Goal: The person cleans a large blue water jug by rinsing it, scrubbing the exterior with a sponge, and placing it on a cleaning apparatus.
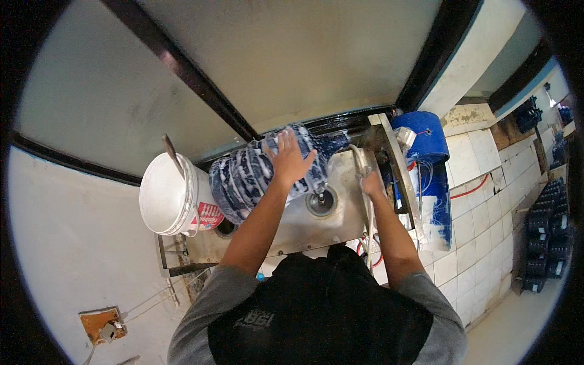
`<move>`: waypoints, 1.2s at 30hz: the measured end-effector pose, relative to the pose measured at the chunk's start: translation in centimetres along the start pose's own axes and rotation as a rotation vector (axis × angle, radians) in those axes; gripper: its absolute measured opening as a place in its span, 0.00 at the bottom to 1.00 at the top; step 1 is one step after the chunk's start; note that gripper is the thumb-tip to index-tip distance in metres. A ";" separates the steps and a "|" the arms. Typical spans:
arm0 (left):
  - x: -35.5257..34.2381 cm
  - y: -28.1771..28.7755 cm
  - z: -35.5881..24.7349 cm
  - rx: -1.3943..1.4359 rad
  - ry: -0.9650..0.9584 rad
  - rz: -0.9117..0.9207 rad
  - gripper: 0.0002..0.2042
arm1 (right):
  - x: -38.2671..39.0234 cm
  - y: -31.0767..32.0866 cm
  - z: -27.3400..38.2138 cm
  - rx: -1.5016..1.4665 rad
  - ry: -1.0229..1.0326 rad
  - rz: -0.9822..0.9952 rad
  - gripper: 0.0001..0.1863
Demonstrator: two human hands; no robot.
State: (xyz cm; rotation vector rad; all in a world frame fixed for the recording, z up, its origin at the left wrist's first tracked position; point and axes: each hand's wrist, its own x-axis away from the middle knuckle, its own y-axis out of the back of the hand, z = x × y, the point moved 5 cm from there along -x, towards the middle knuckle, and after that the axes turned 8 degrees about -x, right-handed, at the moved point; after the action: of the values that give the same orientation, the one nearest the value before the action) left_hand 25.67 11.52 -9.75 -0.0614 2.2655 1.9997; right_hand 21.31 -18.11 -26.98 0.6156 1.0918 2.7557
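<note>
A large blue water jug point(243, 176), streaked with white suds, lies on its side on a metal counter point(292, 234). Its neck points right. Across the top of its body rests my left hand point(289, 159), palm down with the fingers spread. My right hand point(372, 184), to the right of the jug, is closed around a pale hose point(370, 226). The hose bends up beyond the hand toward the jug's neck and hangs down over the counter's near edge. Just below the jug's neck end, a round fitting point(321, 201) is set into the counter.
A white bucket point(164, 194) with a handle sticking out stands left of the jug. Frosted panels point(292, 55) rise behind. Right of the counter are a metal frame point(398, 170) and a blue drum point(429, 143). Several dark blue jugs point(544, 237) stand far right.
</note>
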 end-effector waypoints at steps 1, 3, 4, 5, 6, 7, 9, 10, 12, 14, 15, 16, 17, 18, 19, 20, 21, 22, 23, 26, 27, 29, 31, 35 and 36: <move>-0.8 -0.3 -1.0 -0.041 0.043 -0.014 0.48 | 0.1 0.1 -0.2 -0.099 -0.012 0.015 0.27; -2.1 -0.8 -3.0 -0.120 0.056 -0.021 0.50 | 0.6 0.1 -3.4 -0.307 0.010 -0.067 0.24; -2.6 -0.8 -4.1 -0.157 0.033 -0.014 0.50 | 0.5 -0.3 -6.2 -0.410 0.059 -0.158 0.22; -2.7 -1.0 -4.2 -0.209 0.034 -0.003 0.51 | 2.1 0.6 -5.8 -0.340 0.079 -0.151 0.20; -2.9 -0.7 -5.1 -0.294 -0.017 -0.022 0.49 | 4.5 3.1 -4.3 -0.266 0.096 -0.147 0.18; -3.2 -1.1 -6.4 -0.397 -0.101 0.065 0.46 | 6.9 5.8 -2.8 -0.385 0.049 -0.067 0.17; -4.3 -2.5 -9.7 -0.589 -0.287 0.232 0.40 | 11.2 11.2 0.1 -0.618 -0.051 0.073 0.15; -5.0 -5.7 -10.0 -0.659 -0.367 0.244 0.29 | 12.7 13.3 1.7 -0.650 -0.011 0.065 0.13; -6.4 -11.7 -10.2 -0.519 -0.287 0.222 0.25 | 14.5 16.4 3.7 -0.714 0.076 0.042 0.13; -7.4 -13.5 -12.2 -0.367 -0.195 0.265 0.21 | 15.7 18.8 4.1 -0.807 0.132 -0.023 0.14; -7.0 -13.7 -13.1 -0.293 -0.133 0.330 0.18 | 16.5 19.5 3.7 -0.853 0.155 -0.054 0.15; -6.5 -13.7 -13.8 -0.218 -0.067 0.395 0.16 | 17.0 20.1 3.3 -0.817 0.217 -0.074 0.19; -6.2 -13.3 -14.4 -0.207 -0.101 0.390 0.17 | 17.4 20.8 3.1 -0.826 0.198 -0.067 0.20; -5.4 -11.9 -14.8 -0.202 -0.132 0.390 0.18 | 18.5 21.8 3.4 -0.839 0.175 -0.055 0.20; -4.9 -10.3 -15.1 -0.197 -0.162 0.387 0.20 | 19.5 22.9 3.9 -0.851 0.154 -0.043 0.20; -4.8 -8.7 -15.3 -0.143 -0.176 0.347 0.21 | 20.4 24.0 4.3 -0.827 0.159 -0.026 0.21; -4.9 -6.6 -15.0 -0.092 -0.177 0.297 0.23 | 21.1 25.1 5.3 -0.758 0.236 -0.029 0.20; -4.9 -4.1 -14.9 -0.039 -0.185 0.248 0.24 | 21.8 25.7 5.3 -0.761 0.245 -0.028 0.20; -4.8 -1.5 -14.6 0.037 -0.202 0.199 0.26 | 22.5 26.2 5.4 -0.764 0.254 -0.023 0.20; -3.4 8.1 -13.2 0.218 -0.198 0.173 0.33 | 25.8 28.4 9.4 -0.830 0.333 0.009 0.19; -3.0 10.6 -12.1 0.290 -0.240 0.135 0.32 | 26.8 28.9 10.7 -0.875 0.345 0.062 0.19; -1.1 14.3 -9.2 0.438 -0.325 0.080 0.29 | 28.5 29.2 13.4 -0.771 0.355 0.104 0.19; 1.0 17.1 -6.4 0.579 -0.341 0.044 0.25 | 29.7 28.8 15.7 -0.663 0.405 0.086 0.19; 4.3 19.3 -2.9 0.805 -0.492 0.010 0.22 | 32.0 27.4 20.0 -0.533 0.459 0.194 0.19; 5.0 19.3 -1.4 0.818 -0.476 -0.050 0.23 | 32.1 26.9 21.8 -0.495 0.463 0.204 0.19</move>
State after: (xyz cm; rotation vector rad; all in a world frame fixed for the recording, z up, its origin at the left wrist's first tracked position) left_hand 18.55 12.83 8.85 0.3783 2.4844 0.8077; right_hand 2.13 -16.03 16.13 0.0213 0.3620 3.2609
